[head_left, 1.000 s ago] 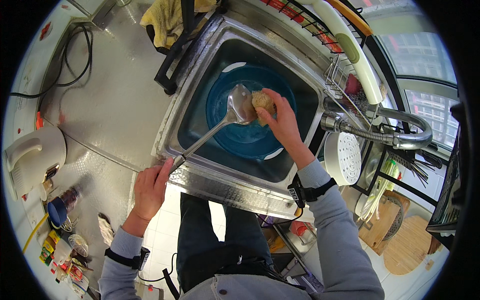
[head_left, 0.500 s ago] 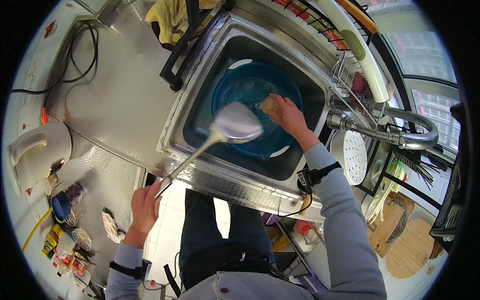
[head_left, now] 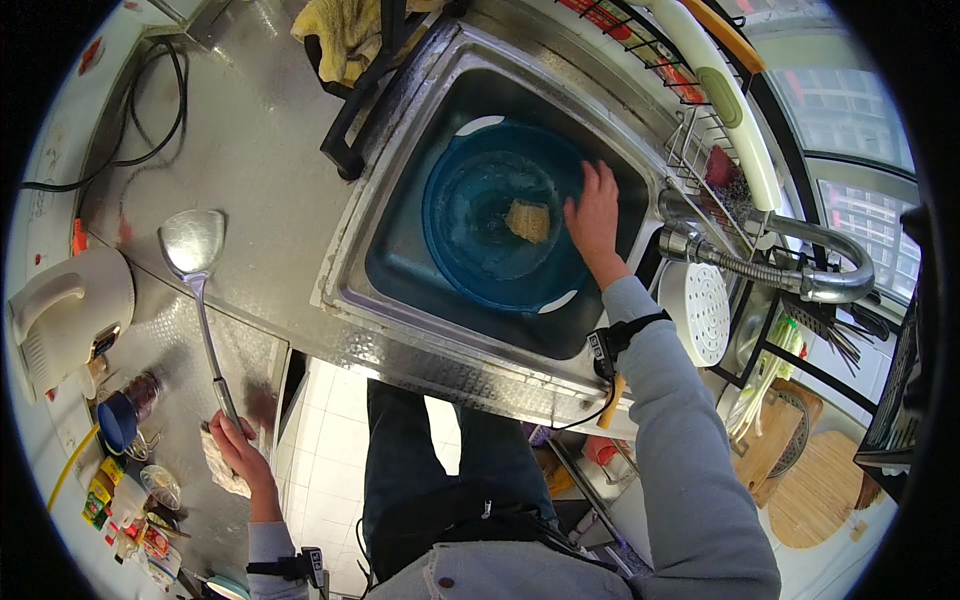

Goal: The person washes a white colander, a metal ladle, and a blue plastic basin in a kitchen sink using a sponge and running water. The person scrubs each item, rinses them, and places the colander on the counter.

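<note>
Farthest left, a cream plastic appliance with a looped handle (head_left: 75, 310) stood by the wall, and a small dark blue cup (head_left: 117, 426) sat nearer the person. Next came a long-handled, broad-bladed steel spatula (head_left: 206, 325), slanting over the metal counter (head_left: 255, 240) with its blade pointing away from the person; I couldn't tell whether the blade touched the surface. The person's left hand (head_left: 241, 456) had its fingers curled round the lower end of that handle, just beside a crumpled pale cloth (head_left: 219, 466). Farther right, a square stainless-steel sink (head_left: 345, 275) held a round blue basin with white grips (head_left: 437, 225), and there was water in it. A tan, blocky sponge (head_left: 528, 221) lay in that water, right of the basin's middle, apart from either hand. The person's right hand (head_left: 597, 215) was empty, its fingers loosely spread above the basin's right side; whether it touched the rim I couldn't tell. Beyond it curved a chrome tap with a ribbed neck (head_left: 840, 255), near a white round perforated piece (head_left: 705, 315), and two wooden boards (head_left: 815, 490) leaned at the far right.
</note>
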Demonstrator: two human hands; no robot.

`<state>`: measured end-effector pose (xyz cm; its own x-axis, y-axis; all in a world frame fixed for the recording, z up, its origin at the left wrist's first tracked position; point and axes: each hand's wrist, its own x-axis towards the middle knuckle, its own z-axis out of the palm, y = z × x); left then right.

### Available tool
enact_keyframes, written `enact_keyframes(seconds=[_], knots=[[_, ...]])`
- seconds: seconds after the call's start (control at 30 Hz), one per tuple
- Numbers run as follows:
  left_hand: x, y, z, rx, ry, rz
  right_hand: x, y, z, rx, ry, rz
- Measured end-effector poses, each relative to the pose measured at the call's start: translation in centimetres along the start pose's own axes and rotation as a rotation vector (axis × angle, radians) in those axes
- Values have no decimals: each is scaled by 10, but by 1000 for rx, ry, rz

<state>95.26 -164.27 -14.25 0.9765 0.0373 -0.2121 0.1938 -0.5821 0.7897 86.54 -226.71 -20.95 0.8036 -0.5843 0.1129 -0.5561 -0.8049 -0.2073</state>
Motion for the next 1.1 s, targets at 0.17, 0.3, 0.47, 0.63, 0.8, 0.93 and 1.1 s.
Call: enact_keyframes(seconds=[0.17,0.3,0.47,0.63,0.8,0.93,1.1], knots=[[17,49,16,462,203,332,-6,15,4,62,55,140],[6,131,84,370,-150,759,-9,0,9,131,-292,-88],[0,187,257,-81,-564,236,-16,-22,24,-65,-621,-220],[64,165,368,-313,-884,-750,-28,-13,45,-174,-631,-310],[54,161,370,-86,-768,-684,-49,-29,48,-118,-1012,-234],[63,195,336,-128,-1051,-582,-49,-91,57,530,-811,-378],[53,221,310,-46,-1076,-495,23,-111,81,313,-307,-491]])
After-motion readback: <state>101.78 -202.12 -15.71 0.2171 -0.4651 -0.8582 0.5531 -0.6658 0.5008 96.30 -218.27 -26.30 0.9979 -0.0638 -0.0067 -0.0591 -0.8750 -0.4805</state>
